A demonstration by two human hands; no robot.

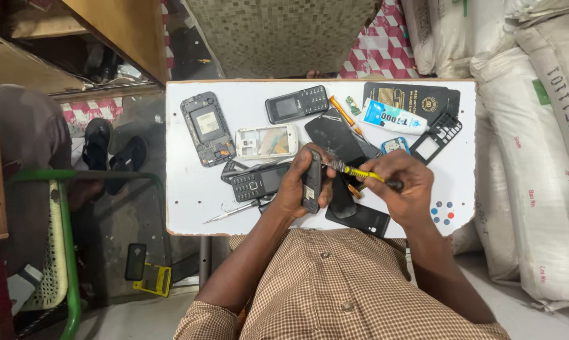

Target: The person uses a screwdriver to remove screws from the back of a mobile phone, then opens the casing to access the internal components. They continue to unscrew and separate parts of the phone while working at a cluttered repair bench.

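My left hand [295, 187] grips a small dark phone body [311, 181] held on edge above the white board [190, 189]. In my right hand [403, 186] is a yellow-handled screwdriver [360, 173], and its tip touches the top of that phone body. Just left of my left hand lies a black keypad phone [256, 182]. Under my hands are flat black phone covers [359, 217].
On the board lie an opened grey phone frame [206, 128], a white phone shell [267, 141], another keypad phone [296, 104], a glue tube [393, 118], a black keypad bezel [437, 137], tweezers [231, 213]. White sacks [536, 157] stand right; a green chair [58, 245] and sandals [111, 151] left.
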